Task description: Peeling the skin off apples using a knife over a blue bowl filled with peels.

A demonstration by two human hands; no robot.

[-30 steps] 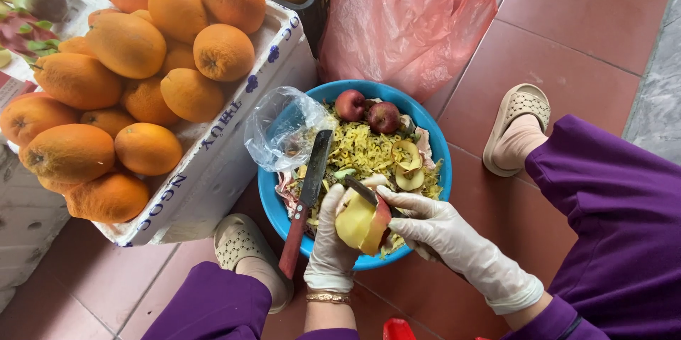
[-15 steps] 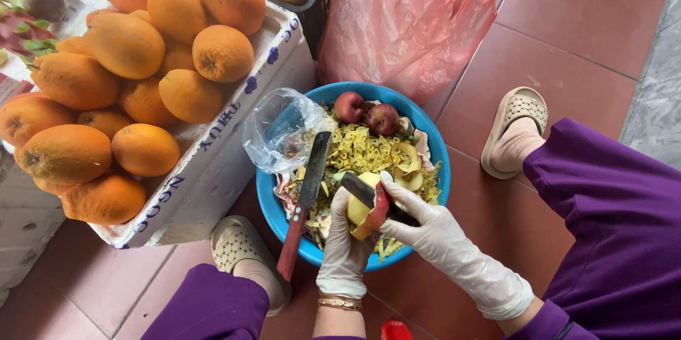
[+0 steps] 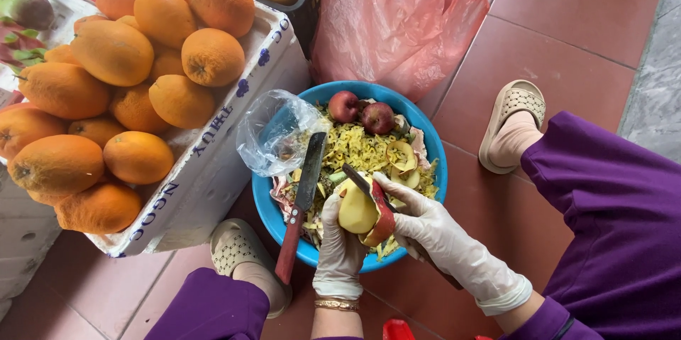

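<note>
Peeler blade point(image 3: 358, 178) has slid further along the half-peeled apple point(image 3: 363, 214), which the left hand point(image 3: 340, 251) cups over the blue basin point(image 3: 425, 134). Right hand point(image 3: 433, 230) grips the peeler. Red-handled knife point(image 3: 301, 205) rests on the rim; oranges point(image 3: 142, 63) crowd the white box alongside.

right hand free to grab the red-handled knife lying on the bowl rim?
Probably not right away. The right hand is gripping a peeler against the half-peeled apple, which the left hand holds directly between it and the knife. The knife itself lies uncovered across the blue bowl.
</note>
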